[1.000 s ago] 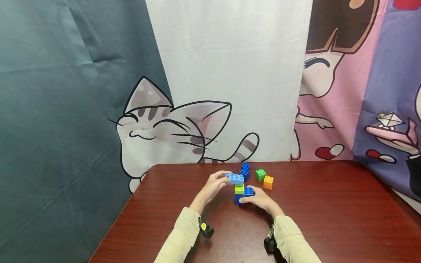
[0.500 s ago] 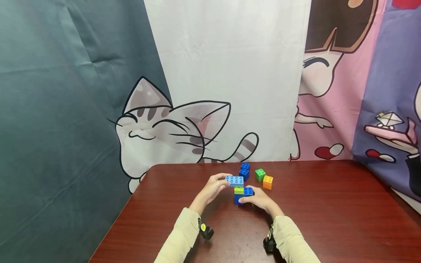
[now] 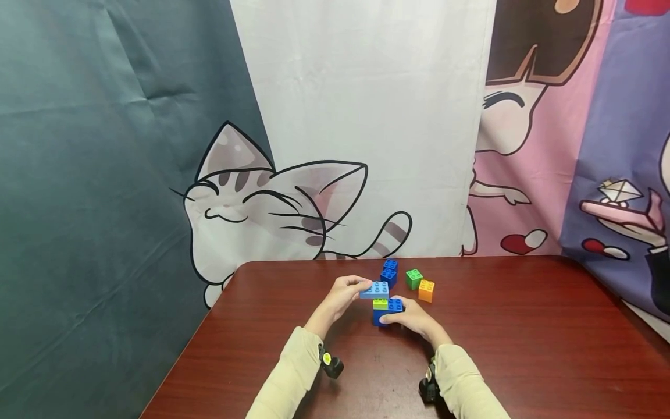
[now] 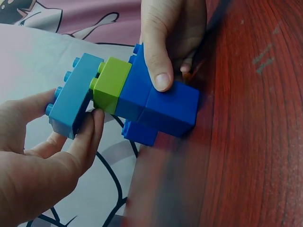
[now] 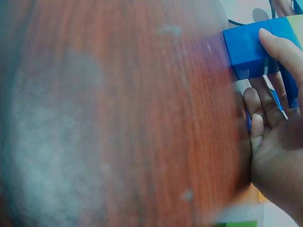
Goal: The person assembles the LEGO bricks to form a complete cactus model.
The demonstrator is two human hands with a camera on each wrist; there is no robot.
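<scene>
My left hand [image 3: 335, 301] holds a light blue toy brick [image 3: 378, 290] by its left end, thumb on top. In the left wrist view, that light blue brick [image 4: 75, 94] sits against the studs of a lime green brick [image 4: 112, 85], slightly askew; whether it is fully seated I cannot tell. The lime green brick stands on the left part of a dark blue stack [image 3: 384, 316]. My right hand [image 3: 416, 317] grips this stack, its thumb pressed on the near side. In the right wrist view the dark blue bricks [image 5: 246, 47] show under the thumb.
Behind the stack are two dark blue bricks [image 3: 389, 276], a green brick [image 3: 414, 279] and an orange brick [image 3: 426, 290]. All of these lie on a brown wooden table [image 3: 523, 337]. A printed cloth [image 3: 429, 145] hangs along the table's far edge.
The light blue brick has come down onto the lime green brick. My left thumb has shifted from the brick's end onto its top. The right hand keeps its grip in place.
</scene>
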